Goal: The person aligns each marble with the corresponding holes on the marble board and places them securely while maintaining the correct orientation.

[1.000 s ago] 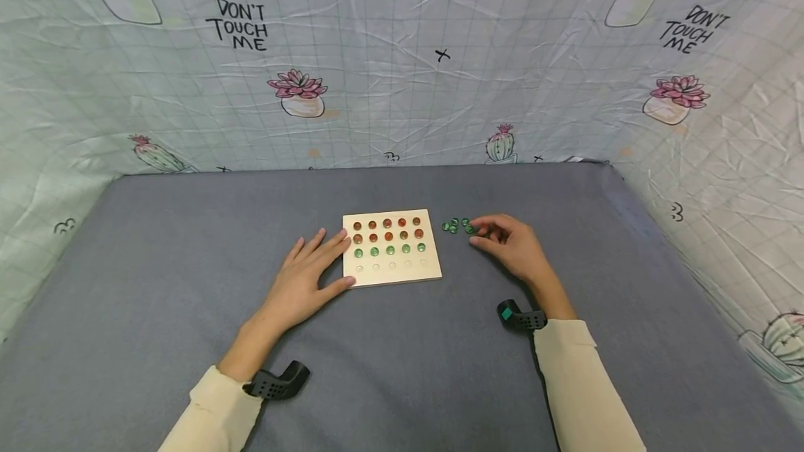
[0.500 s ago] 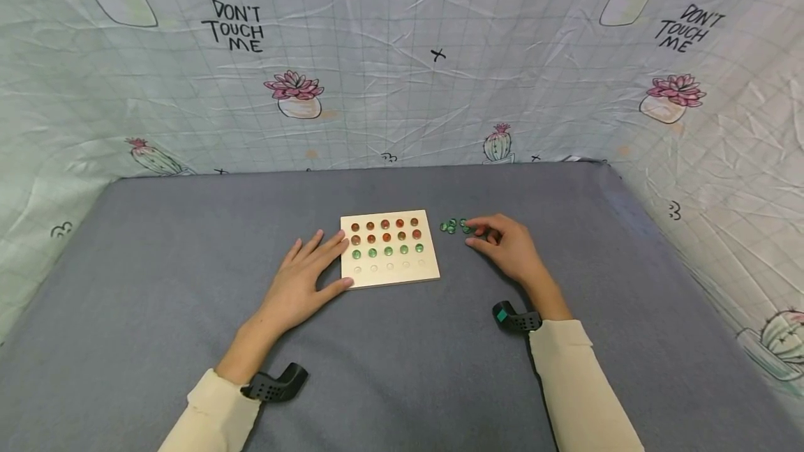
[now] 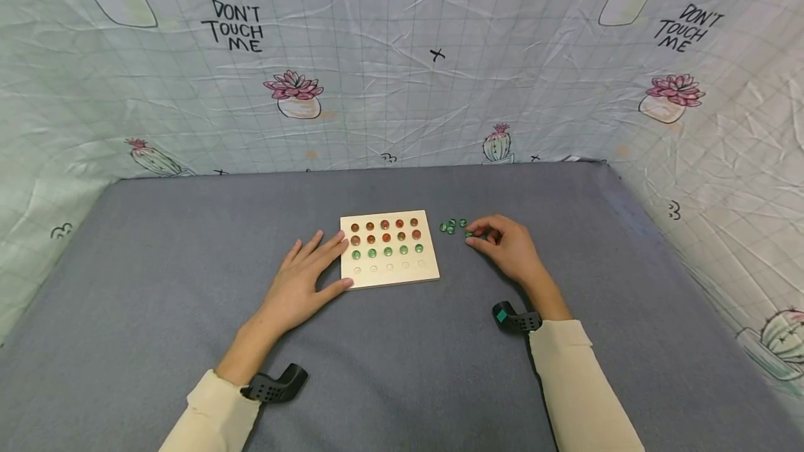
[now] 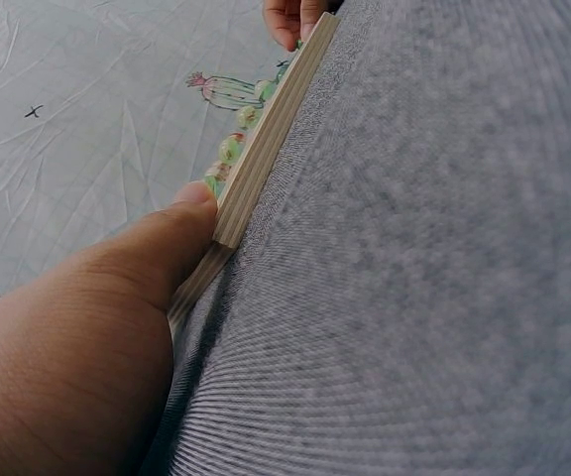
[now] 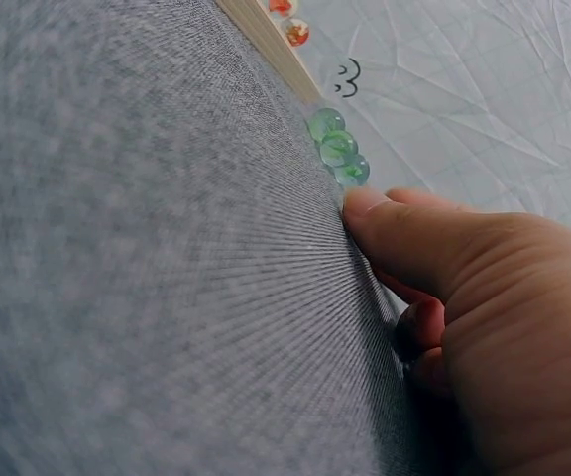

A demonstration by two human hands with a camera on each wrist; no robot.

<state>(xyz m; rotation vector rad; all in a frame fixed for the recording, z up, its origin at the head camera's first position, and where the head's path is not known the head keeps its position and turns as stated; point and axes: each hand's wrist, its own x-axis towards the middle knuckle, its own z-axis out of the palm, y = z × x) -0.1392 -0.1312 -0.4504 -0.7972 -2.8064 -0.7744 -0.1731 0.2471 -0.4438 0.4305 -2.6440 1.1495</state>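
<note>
Both sleeves (image 3: 216,410) get cut off at the near edge. Left hand (image 3: 296,290) is spread loose, just touching the left edge of the wooden board (image 3: 382,277), mid-table. Right hand (image 3: 510,248), off to the right, pinches a green marble (image 3: 469,234), mostly hidden. Slightly farther, loose green marbles (image 3: 451,230) bunch up, tricky to count.

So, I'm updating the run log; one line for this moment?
left hand: touching board | right hand: apparently pinching green marble | loose green marbles: right of board
</note>
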